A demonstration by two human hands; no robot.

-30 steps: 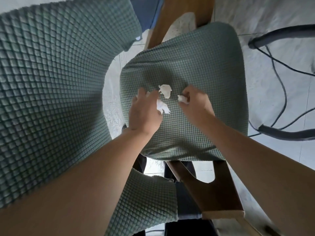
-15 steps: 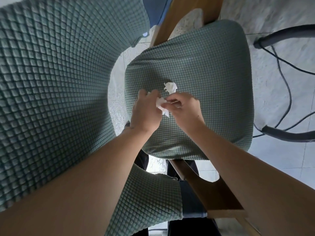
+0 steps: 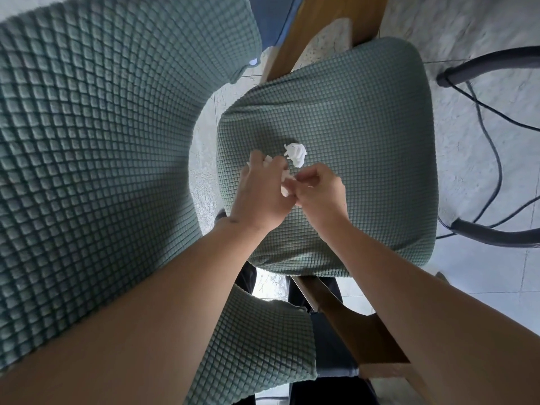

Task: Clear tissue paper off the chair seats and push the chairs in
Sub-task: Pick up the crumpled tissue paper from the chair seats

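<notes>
Head view shows the left hand [image 3: 260, 194] and the right hand [image 3: 318, 190] meeting over the middle of the green chair seat [image 3: 365, 135], both pinching scraps of white tissue [image 3: 285, 187] between them, while one crumpled tissue ball [image 3: 296, 153] lies on the seat just beyond their fingertips.

This looks like a home dining area: a wooden-framed chair with a sage-green waffle-knit stretch cover on its seat [image 3: 336, 118] and backrest [image 3: 96, 159] stands on a pale marble-patterned tiled floor [image 3: 479, 276]. Black cables [image 3: 493, 159] trail across the tiles beside dark curved metal legs [image 3: 496, 238]
</notes>
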